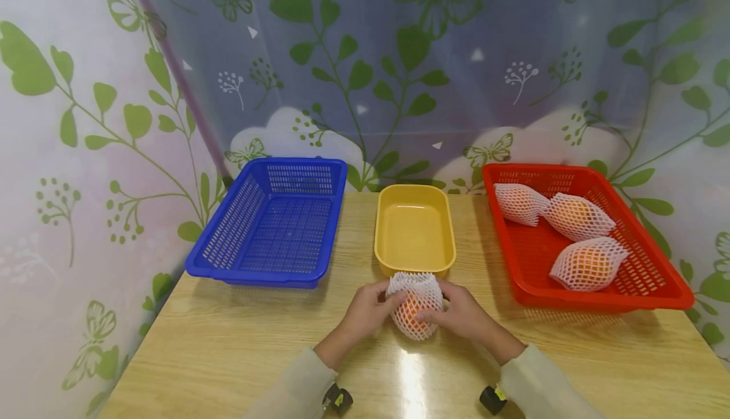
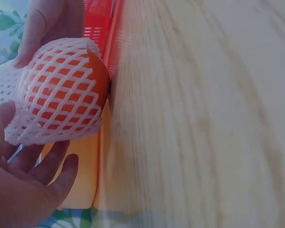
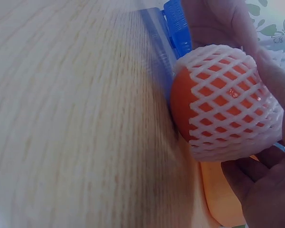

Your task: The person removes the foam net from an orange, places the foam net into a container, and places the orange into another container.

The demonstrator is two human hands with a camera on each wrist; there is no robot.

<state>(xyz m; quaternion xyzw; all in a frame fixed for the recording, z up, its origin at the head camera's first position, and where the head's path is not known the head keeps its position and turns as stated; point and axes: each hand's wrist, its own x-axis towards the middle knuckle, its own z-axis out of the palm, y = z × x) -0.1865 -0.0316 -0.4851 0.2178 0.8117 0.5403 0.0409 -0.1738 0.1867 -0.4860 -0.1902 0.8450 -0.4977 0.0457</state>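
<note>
Both hands hold one orange (image 1: 412, 325) in a white foam net sleeve, close over the table in front of the yellow tub. My left hand (image 1: 365, 310) grips its left side, thumb on the net. On the other side, my right hand (image 1: 463, 311) grips it with the thumb across the front. In the left wrist view, a bare end of the orange (image 2: 103, 78) shows past the net's edge. The right wrist view has the net (image 3: 228, 104) covering most of the fruit, with its loose end between the hands.
A yellow tub (image 1: 415, 267) stands just beyond the hands. To the left is a blue basket (image 1: 262, 274) with nothing in it. The red basket (image 1: 599, 302) at the right holds three netted fruits (image 1: 590, 265). A patterned curtain (image 1: 365, 121) hangs behind the wooden table (image 1: 228, 355).
</note>
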